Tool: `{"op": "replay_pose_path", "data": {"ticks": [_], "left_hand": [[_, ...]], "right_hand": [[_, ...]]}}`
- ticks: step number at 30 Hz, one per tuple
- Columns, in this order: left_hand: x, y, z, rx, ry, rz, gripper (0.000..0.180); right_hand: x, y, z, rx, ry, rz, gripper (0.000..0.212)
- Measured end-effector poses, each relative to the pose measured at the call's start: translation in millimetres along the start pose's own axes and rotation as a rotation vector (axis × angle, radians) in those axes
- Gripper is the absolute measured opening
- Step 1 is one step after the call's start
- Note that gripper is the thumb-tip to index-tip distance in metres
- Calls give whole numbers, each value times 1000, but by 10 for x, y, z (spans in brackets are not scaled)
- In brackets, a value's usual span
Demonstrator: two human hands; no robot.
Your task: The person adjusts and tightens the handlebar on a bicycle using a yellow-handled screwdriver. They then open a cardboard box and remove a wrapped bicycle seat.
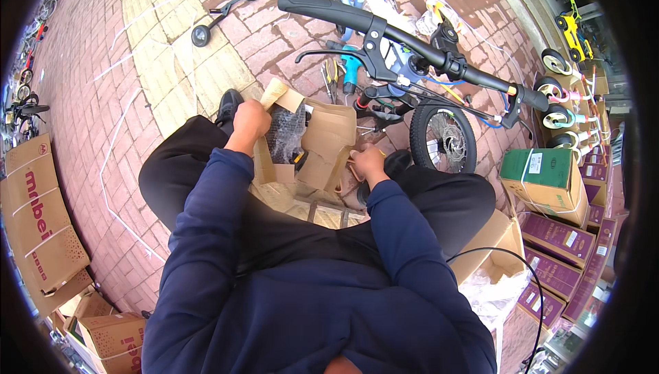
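Note:
An opened small cardboard box (328, 142) sits between my knees, its flaps spread. My left hand (252, 127) is closed on the box's left side, beside a raised flap. Inside lies a dark item under clear bubble wrap (285, 132); its kind is hidden. At the right flap's edge, my right hand (369, 165) has its fingers closed, apparently on the cardboard. Just beyond the box are pliers (332, 75) and a teal power drill (351, 70).
A partly assembled bicycle with a black handlebar (425, 48) and front wheel (445, 138) stands ahead to the right. Training wheels (220, 17) lie on the paving. Large cartons (44, 216) stand at left; a green-topped box (542, 175) and purple boxes (559, 240) are at right.

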State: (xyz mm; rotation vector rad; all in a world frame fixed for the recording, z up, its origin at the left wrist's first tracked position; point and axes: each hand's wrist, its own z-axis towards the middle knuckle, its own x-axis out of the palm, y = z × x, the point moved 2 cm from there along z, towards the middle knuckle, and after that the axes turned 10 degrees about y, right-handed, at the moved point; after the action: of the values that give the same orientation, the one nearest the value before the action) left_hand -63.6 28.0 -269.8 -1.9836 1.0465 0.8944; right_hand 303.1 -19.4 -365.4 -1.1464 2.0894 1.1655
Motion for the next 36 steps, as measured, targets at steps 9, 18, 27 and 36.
{"op": "replay_pose_path", "data": {"ticks": [9, 18, 27, 36], "left_hand": [[-473, -442, -509, 19, -98, 30, 27], [-506, -666, -710, 73, -98, 6, 48], [-464, 382, 189, -50, -96, -396, 73], [-244, 406, -111, -54, 231, -1136, 63]], "right_hand": [[131, 1363, -761, -613, 185, 174, 48], [552, 1985, -781, -359, 290, 393, 50], [-317, 1610, -691, -580, 701, 1077, 36], [-729, 1671, -750, -642, 859, 1573, 51]]}}
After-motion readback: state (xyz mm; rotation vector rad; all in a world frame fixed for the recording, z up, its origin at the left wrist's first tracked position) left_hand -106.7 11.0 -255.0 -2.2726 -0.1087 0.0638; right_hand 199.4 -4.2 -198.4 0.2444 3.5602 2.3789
